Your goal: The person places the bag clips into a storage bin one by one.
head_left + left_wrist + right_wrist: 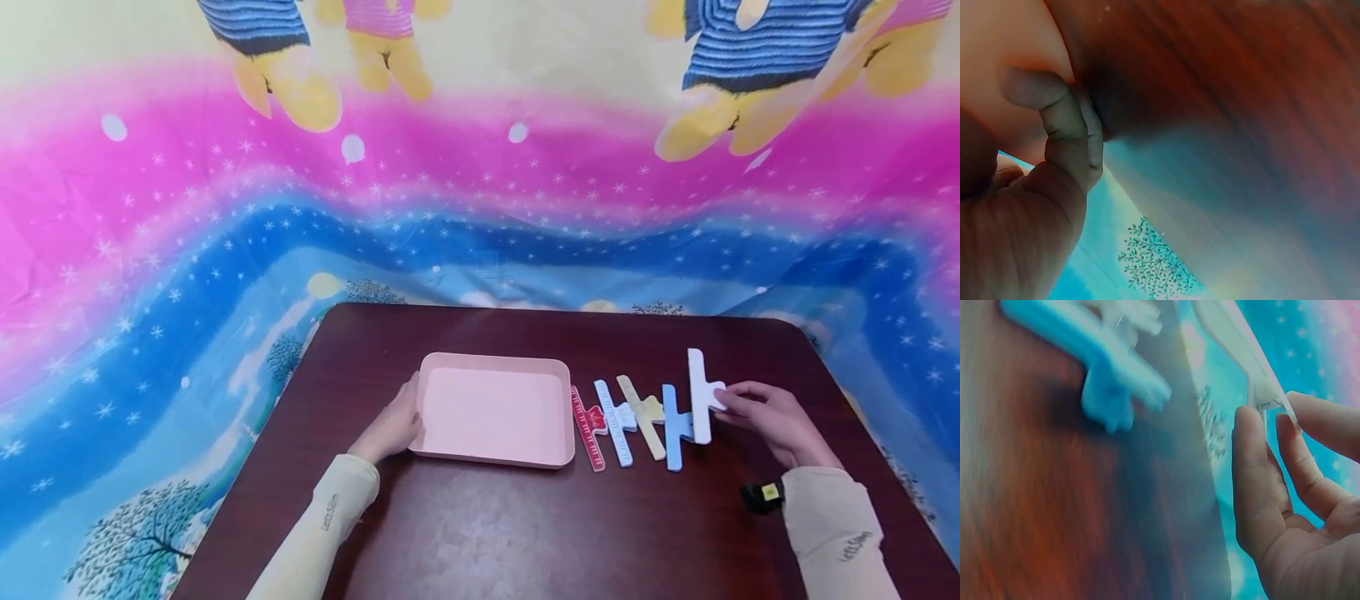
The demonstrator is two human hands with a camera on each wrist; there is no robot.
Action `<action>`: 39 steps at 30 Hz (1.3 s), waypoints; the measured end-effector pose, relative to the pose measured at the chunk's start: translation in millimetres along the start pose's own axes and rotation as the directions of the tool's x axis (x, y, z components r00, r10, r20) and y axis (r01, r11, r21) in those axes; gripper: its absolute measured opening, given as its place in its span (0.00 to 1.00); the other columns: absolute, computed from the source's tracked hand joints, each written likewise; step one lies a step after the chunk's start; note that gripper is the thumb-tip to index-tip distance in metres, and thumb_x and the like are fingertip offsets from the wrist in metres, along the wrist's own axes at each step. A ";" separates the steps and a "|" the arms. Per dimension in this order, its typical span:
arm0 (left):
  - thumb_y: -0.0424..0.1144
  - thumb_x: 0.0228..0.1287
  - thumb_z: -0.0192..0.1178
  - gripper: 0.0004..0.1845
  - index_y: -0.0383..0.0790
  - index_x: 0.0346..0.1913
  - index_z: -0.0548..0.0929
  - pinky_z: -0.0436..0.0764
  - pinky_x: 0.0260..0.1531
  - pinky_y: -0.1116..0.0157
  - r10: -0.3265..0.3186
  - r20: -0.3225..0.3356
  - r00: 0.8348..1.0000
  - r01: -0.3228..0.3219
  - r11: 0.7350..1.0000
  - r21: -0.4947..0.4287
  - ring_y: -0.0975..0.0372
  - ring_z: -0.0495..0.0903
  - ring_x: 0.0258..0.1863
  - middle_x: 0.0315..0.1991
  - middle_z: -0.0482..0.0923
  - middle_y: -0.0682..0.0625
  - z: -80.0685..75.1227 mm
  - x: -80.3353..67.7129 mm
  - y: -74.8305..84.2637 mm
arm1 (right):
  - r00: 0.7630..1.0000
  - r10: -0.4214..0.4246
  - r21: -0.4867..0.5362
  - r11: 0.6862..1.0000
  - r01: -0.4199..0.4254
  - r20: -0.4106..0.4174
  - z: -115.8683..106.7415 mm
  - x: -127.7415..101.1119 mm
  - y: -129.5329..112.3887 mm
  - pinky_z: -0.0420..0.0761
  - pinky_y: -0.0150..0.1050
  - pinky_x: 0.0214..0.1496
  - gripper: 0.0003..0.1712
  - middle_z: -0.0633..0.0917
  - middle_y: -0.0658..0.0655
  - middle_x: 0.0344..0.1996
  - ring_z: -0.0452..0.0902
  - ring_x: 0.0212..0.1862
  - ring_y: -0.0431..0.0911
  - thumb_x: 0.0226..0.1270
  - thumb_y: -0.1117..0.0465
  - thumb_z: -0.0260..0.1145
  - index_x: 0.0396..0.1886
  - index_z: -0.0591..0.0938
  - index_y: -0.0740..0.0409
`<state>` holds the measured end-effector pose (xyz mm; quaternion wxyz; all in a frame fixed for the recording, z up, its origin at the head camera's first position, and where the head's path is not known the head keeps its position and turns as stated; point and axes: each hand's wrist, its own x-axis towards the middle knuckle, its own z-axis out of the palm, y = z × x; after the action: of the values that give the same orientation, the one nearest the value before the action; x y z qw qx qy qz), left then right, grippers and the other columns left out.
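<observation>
My left hand grips the left side of a pink rectangular tray; in the left wrist view, bent fingers lie over the tray's edge. At the right, my right hand pinches a white long-jawed clip by its handle. The right wrist view shows thumb and fingers on that handle, the white clip raised above the table. Just left of it lies a blue clip. Farther left are a yellow clip, a pale blue clip and a red clip, close to the tray.
The dark reddish-brown table has rounded far corners. Behind and beside it hangs a colourful cloth with snowflakes and cartoon figures. A black strap with a small device sits at my right wrist.
</observation>
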<state>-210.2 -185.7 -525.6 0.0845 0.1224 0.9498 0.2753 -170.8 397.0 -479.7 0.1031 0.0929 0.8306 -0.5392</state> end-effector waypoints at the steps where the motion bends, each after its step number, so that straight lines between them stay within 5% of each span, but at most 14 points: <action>1: 0.27 0.69 0.49 0.41 0.24 0.81 0.44 0.66 0.75 0.46 -0.003 0.002 1.000 0.003 1.000 0.002 0.41 0.66 0.74 0.80 0.52 0.28 0.0 -1.1 -0.3 | 1.000 0.004 0.039 0.999 -0.004 0.014 2.8 0.6 -2.9 0.88 0.36 0.51 0.28 0.79 0.52 0.49 0.88 0.43 0.36 0.77 0.47 0.64 0.57 0.79 0.69; 7: 0.27 0.69 0.49 0.41 0.24 0.81 0.44 0.68 0.73 0.44 -0.008 0.001 1.000 0.008 1.000 -0.005 0.40 0.68 0.72 0.79 0.54 0.28 1.3 -5.0 -0.4 | 0.997 -0.017 0.234 0.972 -0.002 0.078 15.3 3.5 -14.8 0.87 0.38 0.54 0.14 0.80 0.46 0.45 0.86 0.45 0.37 0.75 0.53 0.67 0.51 0.82 0.57; 11: 0.27 0.69 0.50 0.41 0.24 0.81 0.44 0.69 0.72 0.44 -0.005 -0.003 1.000 0.005 1.000 -0.004 0.40 0.69 0.71 0.78 0.54 0.28 3.8 -5.0 -2.6 | 0.993 -0.059 0.295 0.955 0.026 0.103 24.2 4.8 -17.5 0.88 0.38 0.53 0.16 0.82 0.44 0.44 0.86 0.45 0.38 0.76 0.57 0.66 0.56 0.78 0.58; 20: 0.26 0.69 0.49 0.41 0.23 0.81 0.44 0.68 0.72 0.43 -0.006 -0.001 1.000 0.006 1.000 0.012 0.39 0.68 0.72 0.78 0.54 0.27 6.9 -5.2 -5.4 | 0.989 -0.070 0.234 0.971 0.038 0.127 44.4 4.7 -30.7 0.86 0.39 0.57 0.41 0.82 0.42 0.46 0.86 0.48 0.36 0.77 0.53 0.65 0.76 0.60 0.73; 30: 0.28 0.70 0.47 0.40 0.23 0.81 0.44 0.67 0.73 0.44 -0.001 -0.001 1.000 0.001 1.000 0.019 0.40 0.66 0.74 0.79 0.53 0.27 5.8 -5.4 -2.4 | 0.988 -0.046 0.166 0.986 0.021 0.148 67.7 11.0 -48.0 0.85 0.42 0.60 0.43 0.77 0.59 0.57 0.86 0.47 0.36 0.78 0.50 0.63 0.78 0.59 0.72; 39: 0.27 0.70 0.46 0.40 0.22 0.80 0.44 0.72 0.70 0.45 0.023 -0.003 1.000 -0.023 0.998 0.063 0.38 0.74 0.67 0.77 0.56 0.26 1.9 -2.3 0.0 | 0.980 -0.060 0.168 0.985 0.027 0.192 91.1 17.2 -68.2 0.82 0.51 0.65 0.41 0.73 0.68 0.63 0.87 0.53 0.47 0.77 0.50 0.64 0.76 0.62 0.71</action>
<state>-207.6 -185.4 -527.0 0.0757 0.1356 0.9567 0.2463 -199.0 287.0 -460.7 0.1645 0.0291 0.7709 -0.6146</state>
